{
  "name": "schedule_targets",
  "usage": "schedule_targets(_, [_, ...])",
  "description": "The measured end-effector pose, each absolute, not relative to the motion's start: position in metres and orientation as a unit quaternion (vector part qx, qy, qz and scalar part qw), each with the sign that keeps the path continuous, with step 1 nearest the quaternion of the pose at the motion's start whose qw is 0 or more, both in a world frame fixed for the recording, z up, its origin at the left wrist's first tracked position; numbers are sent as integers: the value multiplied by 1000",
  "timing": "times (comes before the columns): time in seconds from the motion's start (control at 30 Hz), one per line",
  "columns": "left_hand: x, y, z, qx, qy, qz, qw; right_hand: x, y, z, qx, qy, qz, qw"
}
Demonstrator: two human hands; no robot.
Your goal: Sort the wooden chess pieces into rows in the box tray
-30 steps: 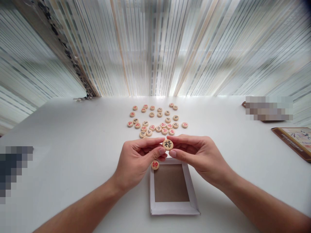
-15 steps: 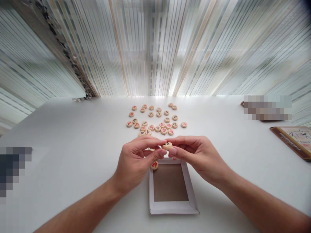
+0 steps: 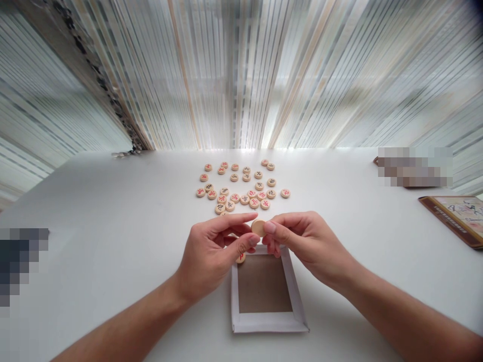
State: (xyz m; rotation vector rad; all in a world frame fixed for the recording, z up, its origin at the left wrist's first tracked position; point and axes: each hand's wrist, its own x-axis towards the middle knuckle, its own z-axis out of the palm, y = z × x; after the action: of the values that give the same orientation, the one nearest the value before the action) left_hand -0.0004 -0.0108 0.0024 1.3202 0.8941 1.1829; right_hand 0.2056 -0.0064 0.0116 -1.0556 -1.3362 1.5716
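Observation:
A round wooden xiangqi piece (image 3: 258, 228) is pinched at its right edge between the thumb and fingers of my right hand (image 3: 311, 246). Its blank side faces me. Just left of it, my left hand (image 3: 211, 246) has its thumb and index finger apart around the piece's near side; whether they touch it I cannot tell. Below both hands lies a shallow white box tray (image 3: 271, 322) with a brown bottom. Another piece with a red character (image 3: 240, 257) sits at the tray's upper left corner, partly hidden by my left thumb.
Beyond my hands, several xiangqi pieces (image 3: 254, 203) with red or black characters lie scattered on the white table (image 3: 113, 211). A brown printed box lid (image 3: 456, 218) rests at the right edge, near a blurred-out object (image 3: 415, 168). A striped curtain (image 3: 241, 75) hangs behind the table.
The held piece has turned from its black character to its blank side. My left fingertips have parted from their grip on it, while my right hand keeps hold.

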Motion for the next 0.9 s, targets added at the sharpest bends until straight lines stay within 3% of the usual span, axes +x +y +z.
schedule_targets(0.23, [0, -11, 1, 565, 357, 475, 573, 203, -7, 13, -411, -498, 657, 390])
schedule_targets(0.57, [-2, -14, 1, 705, 342, 428, 451, 202, -9, 14, -446, -503, 635, 381])
schedule_targets(0.9, [-5, -13, 0, 678, 364, 452, 450, 203, -7, 15, -374, -446, 713, 391])
